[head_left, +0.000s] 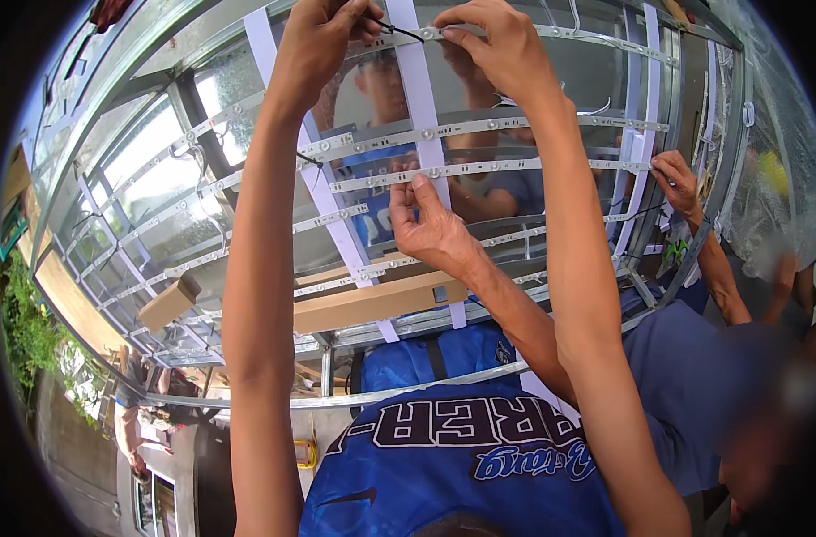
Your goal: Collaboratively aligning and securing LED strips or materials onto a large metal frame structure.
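High in the head view, my left hand [336, 25] is closed, its fingertips pinching a thin black cable tie [397, 32]. The tie reaches right along an LED light strip [605, 45], near a white upright slat [418, 85]. My right hand [493, 40] has its thumb and forefinger pinched at that same strip, close to the tie's end; its other fingers are curled and partly hidden. Below, a co-worker's hand [435, 228] grips a lower LED strip [497, 166] with thumb and fingers. That person's other hand [678, 182] is at the strip's right end.
A metal frame [327, 371] with glossy panels and rows of LED strips spans the view. A long cardboard box [372, 304] and a smaller box [170, 302] lie within it. The co-worker in dark clothing [667, 385] stands close at right. Clear plastic sheeting [770, 134] hangs beyond.
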